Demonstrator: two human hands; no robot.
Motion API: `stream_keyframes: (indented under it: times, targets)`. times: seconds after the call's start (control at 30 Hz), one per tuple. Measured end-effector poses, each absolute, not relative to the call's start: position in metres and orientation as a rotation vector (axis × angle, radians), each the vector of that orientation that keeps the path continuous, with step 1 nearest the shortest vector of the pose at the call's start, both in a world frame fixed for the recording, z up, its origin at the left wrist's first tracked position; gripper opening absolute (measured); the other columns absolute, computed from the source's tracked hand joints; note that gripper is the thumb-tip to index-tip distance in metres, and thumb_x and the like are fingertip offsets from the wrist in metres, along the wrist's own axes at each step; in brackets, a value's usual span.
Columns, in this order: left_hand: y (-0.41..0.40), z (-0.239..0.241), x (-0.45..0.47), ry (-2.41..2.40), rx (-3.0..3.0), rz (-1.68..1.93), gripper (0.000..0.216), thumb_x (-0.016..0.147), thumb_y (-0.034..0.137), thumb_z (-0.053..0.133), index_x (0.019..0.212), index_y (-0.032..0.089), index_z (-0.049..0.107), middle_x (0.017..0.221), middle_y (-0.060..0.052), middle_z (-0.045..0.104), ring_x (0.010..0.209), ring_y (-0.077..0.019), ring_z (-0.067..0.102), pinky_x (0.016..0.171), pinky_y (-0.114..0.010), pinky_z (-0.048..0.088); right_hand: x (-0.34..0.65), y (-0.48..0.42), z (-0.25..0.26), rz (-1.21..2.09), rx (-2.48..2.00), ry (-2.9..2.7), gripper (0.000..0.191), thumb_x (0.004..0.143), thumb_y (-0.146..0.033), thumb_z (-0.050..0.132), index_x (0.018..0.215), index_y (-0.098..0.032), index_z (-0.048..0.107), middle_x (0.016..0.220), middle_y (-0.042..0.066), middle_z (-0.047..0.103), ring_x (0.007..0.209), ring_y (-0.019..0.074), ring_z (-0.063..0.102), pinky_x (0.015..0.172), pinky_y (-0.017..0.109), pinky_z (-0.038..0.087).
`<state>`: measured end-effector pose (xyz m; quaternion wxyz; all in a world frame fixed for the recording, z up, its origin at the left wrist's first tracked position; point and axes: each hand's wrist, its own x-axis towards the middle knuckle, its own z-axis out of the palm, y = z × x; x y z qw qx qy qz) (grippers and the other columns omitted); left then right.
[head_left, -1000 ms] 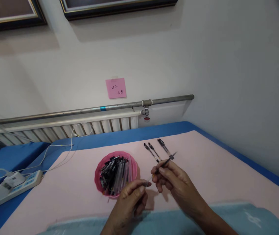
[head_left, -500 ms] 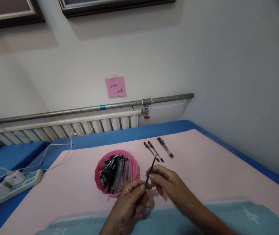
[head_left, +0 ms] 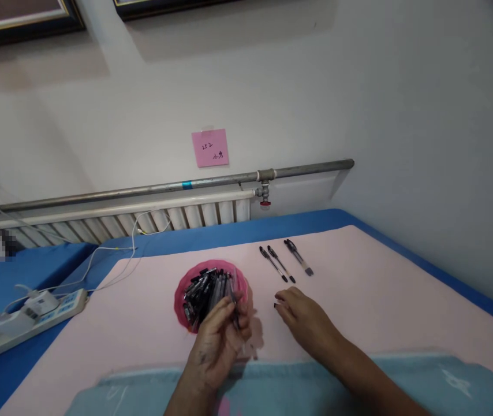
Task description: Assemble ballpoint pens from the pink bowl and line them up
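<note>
Since the earlier frame, my right hand (head_left: 307,316) has parted from my left hand (head_left: 220,332) and gone off to the right, leaving the slim pen piece (head_left: 235,311) with the left alone. Left hand: fingers curled narrowly round that dark, thin piece, which is held tilted by the near right side of the pink bowl (head_left: 180,297); contact between hand and bowl cannot be confirmed. Right hand: fingers drawn close together over the pink sheet (head_left: 372,294), a small black bit (head_left: 275,305) showing at the fingertips; I cannot tell whether it is firmly pinched. Bowl contents: a dense load of black and clear pen parts (head_left: 206,292). Beyond my right hand, two thin pens (head_left: 273,264) lie side by side, slightly apart, with a closer-set pair (head_left: 299,258) to their right. Handling assessment: the held piece should be very light, stiff and smooth, liable to roll or slip between fingers, and could crack if levered. Recommended hold: thumb and forefinger at mid-length, light pressure, clear of both ends.
</note>
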<state>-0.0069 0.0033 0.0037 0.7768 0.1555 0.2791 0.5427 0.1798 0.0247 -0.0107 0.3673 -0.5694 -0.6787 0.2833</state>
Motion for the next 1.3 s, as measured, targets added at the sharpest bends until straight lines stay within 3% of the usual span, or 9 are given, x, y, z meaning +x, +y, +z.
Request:
stream_keyframes:
  times: [0.1,0.27,0.4,0.53,1.3]
  targets:
    - [0.003,0.008,-0.008,0.644,0.299,1.250,0.018,0.072,0.015,0.065,0.089,0.016,0.061,0.083,-0.005,0.068,0.073,-0.0151,0.063,0.066,-0.028,0.050,0.180,0.027,-0.015,0.692,-1.490,-1.822,0.011,0.071,-0.015,0.050,0.064,-0.021,0.057,0.072,0.004,0.053,0.067,0.0195,0.050,0.065,0.032,0.035]
    - [0.003,0.011,-0.011,0.698,0.307,1.320,0.022,0.074,0.014,0.064,0.095,0.018,0.057,0.094,-0.007,0.069,0.085,-0.0167,0.066,0.071,-0.028,0.051,0.176,0.022,-0.006,0.742,-1.483,-1.819,0.012,0.075,-0.018,0.048,0.065,-0.022,0.051,0.066,0.001,0.051,0.061,0.0172,0.050,0.058,0.029,0.035]
    - [0.004,0.010,-0.011,0.653,0.329,1.366,0.022,0.076,0.013,0.063,0.094,0.020,0.053,0.092,-0.007,0.069,0.085,-0.0169,0.066,0.073,-0.032,0.052,0.161,0.007,0.008,1.109,-1.327,-1.648,0.009,0.081,-0.028,0.046,0.078,-0.023,0.053,0.058,-0.005,0.053,0.045,0.0113,0.047,0.043,0.023,0.035]
    - [0.002,0.011,-0.010,0.636,0.336,1.375,0.021,0.076,0.014,0.063,0.092,0.020,0.052,0.090,-0.006,0.069,0.085,-0.0179,0.066,0.074,-0.034,0.053,0.151,-0.001,0.013,1.364,-1.170,-1.386,0.009,0.075,-0.029,0.055,0.078,-0.020,0.056,0.057,-0.005,0.056,0.039,0.0078,0.046,0.038,0.020,0.034]
    - [-0.001,0.010,-0.006,0.711,0.375,1.393,0.025,0.071,0.014,0.068,0.091,0.019,0.053,0.086,-0.006,0.069,0.083,-0.0179,0.067,0.071,-0.031,0.055,0.149,-0.005,0.013,1.162,-1.228,-1.540,0.006,0.077,-0.021,0.052,0.077,-0.020,0.059,0.059,-0.004,0.055,0.046,0.0087,0.046,0.041,0.019,0.037]
